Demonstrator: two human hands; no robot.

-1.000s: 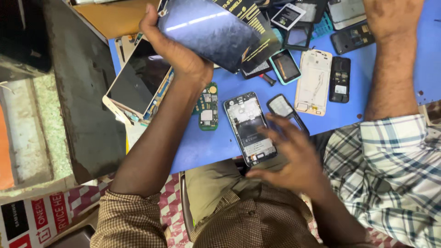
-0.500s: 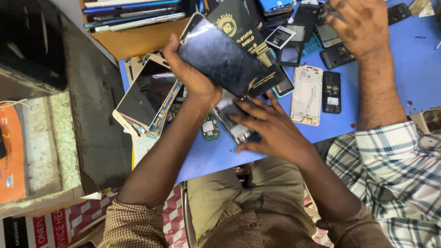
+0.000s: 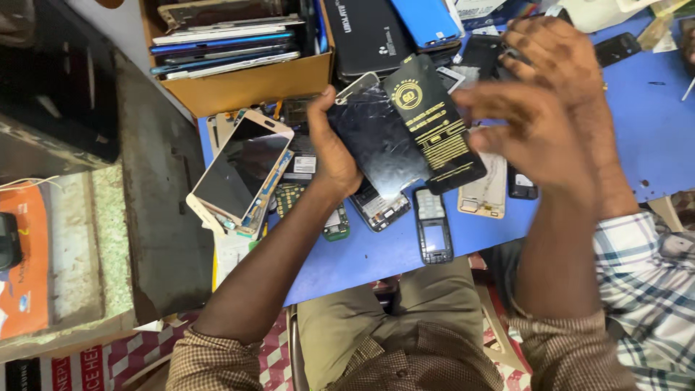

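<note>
The left hand point(image 3: 329, 148) gripped a cracked phone screen point(image 3: 380, 145) above the blue counter point(image 3: 376, 253). The right hand point(image 3: 536, 130), fingers spread open, hovered just right of it, near a black packet point(image 3: 434, 123).

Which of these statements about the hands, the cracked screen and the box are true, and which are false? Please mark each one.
1. The left hand holds a cracked dark screen panel. True.
2. The right hand rests flat on the blue table. False: it is raised beside a black packet.
3. The cardboard box holds stacked phones. True.
4. The gold-framed screen lies inside the box. False: it lies outside, below it.
</note>
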